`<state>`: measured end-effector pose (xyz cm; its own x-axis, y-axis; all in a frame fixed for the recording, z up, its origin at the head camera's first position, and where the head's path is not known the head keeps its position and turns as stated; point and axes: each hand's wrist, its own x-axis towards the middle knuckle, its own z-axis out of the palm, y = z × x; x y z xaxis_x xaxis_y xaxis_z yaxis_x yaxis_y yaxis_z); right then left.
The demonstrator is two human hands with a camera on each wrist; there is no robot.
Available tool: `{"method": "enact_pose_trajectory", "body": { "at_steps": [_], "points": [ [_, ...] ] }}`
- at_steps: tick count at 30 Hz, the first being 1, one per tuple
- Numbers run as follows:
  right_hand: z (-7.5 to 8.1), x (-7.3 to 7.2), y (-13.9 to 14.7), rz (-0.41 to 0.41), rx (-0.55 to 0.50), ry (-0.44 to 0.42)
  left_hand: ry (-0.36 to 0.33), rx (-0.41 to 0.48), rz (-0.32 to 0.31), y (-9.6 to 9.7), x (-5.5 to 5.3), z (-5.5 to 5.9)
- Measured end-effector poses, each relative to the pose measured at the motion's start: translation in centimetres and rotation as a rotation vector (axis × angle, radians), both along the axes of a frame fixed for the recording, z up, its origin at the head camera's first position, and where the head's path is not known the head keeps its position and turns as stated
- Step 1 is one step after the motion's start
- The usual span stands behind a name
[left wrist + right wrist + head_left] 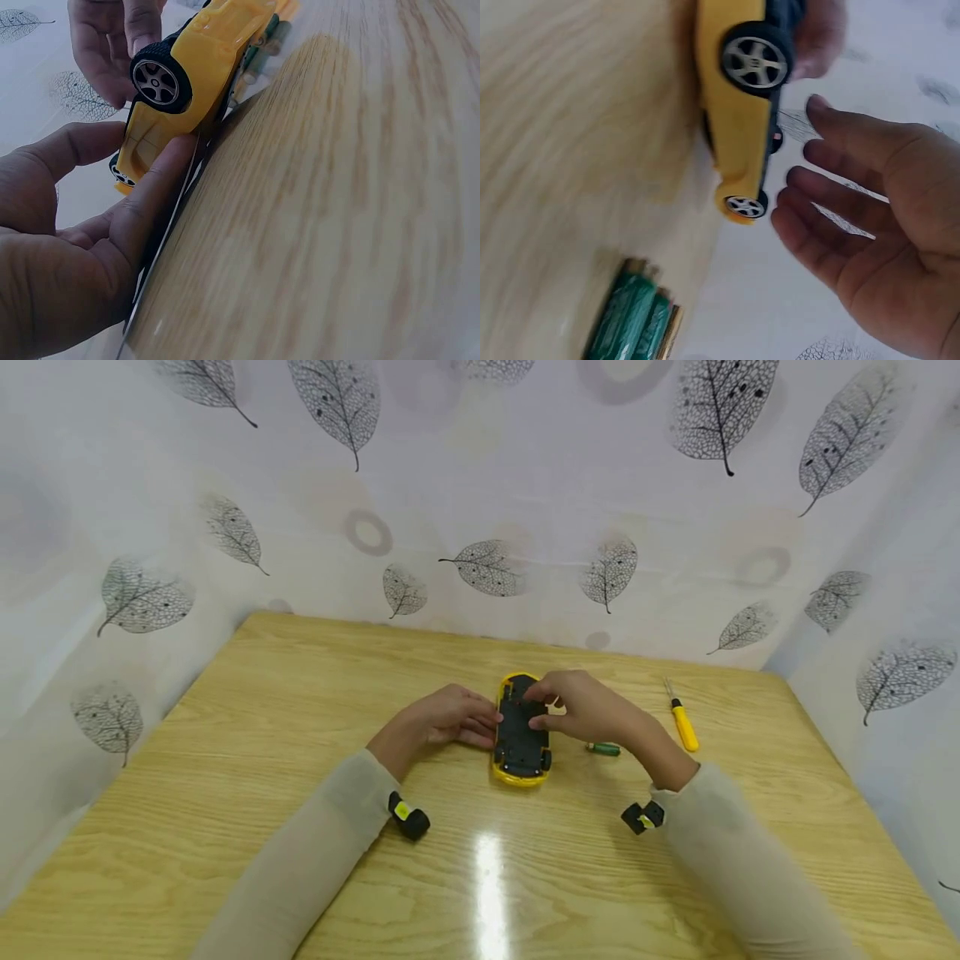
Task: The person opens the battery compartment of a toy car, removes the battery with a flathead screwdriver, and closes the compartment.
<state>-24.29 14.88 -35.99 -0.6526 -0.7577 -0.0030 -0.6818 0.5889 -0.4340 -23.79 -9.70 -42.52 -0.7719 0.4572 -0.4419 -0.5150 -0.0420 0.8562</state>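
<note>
A yellow toy car [522, 727] lies upside down on the table, its black underside facing up. My left hand [459, 717] holds it by the left side; in the left wrist view the thumb is at the upper edge and a finger lies along the yellow body [154, 135]. Over the underside hovers my right hand [581, 706], thumb and fingers apart. The right wrist view shows this hand [870, 202] beside the car [735, 127] with nothing visible between its fingers. Green batteries [630, 315] lie on the table to the right of the car.
A screwdriver [683, 724] with a yellow handle lies further right on the wooden table [337, 677]. A leaf-patterned curtain [525, 485] stands behind the table and along its sides. Small black devices with yellow labels sit at both wrists.
</note>
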Motion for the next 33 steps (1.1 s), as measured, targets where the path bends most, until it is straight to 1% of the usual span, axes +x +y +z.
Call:
{"method": "enact_pose_trajectory", "body": {
  "at_steps": [5,10,13,16,21,25,30,33],
  "points": [
    [-1.2,1.1,0.4,0.044,-0.014,0.121,-0.008,-0.002,0.002,0.1,-0.1,-0.1],
    [-2.3,2.6,0.6,0.083,-0.012,0.213,-0.013,-0.003,-0.003,0.1,-0.1,-0.1],
    [-2.9,3.4,0.6,0.112,-0.016,0.253,-0.018,-0.004,-0.002,0.1,-0.1,0.0],
    [-3.4,3.9,0.7,0.138,-0.018,0.28,-0.004,-0.01,-0.012,0.1,0.0,0.1],
    [-3.8,4.2,0.8,0.173,0.007,0.339,-0.001,-0.008,-0.013,0.1,0.0,0.2],
    [-3.6,4.2,0.9,0.185,0.018,0.356,-0.004,-0.013,-0.011,0.2,0.0,0.3],
    [-3.4,4.3,0.9,0.176,0.045,0.34,-0.002,-0.014,-0.019,0.2,0.1,0.3],
    [-3.3,4.4,1.0,0.175,0.047,0.34,0.015,-0.03,-0.024,0.1,0.2,0.6]
  ]
}}
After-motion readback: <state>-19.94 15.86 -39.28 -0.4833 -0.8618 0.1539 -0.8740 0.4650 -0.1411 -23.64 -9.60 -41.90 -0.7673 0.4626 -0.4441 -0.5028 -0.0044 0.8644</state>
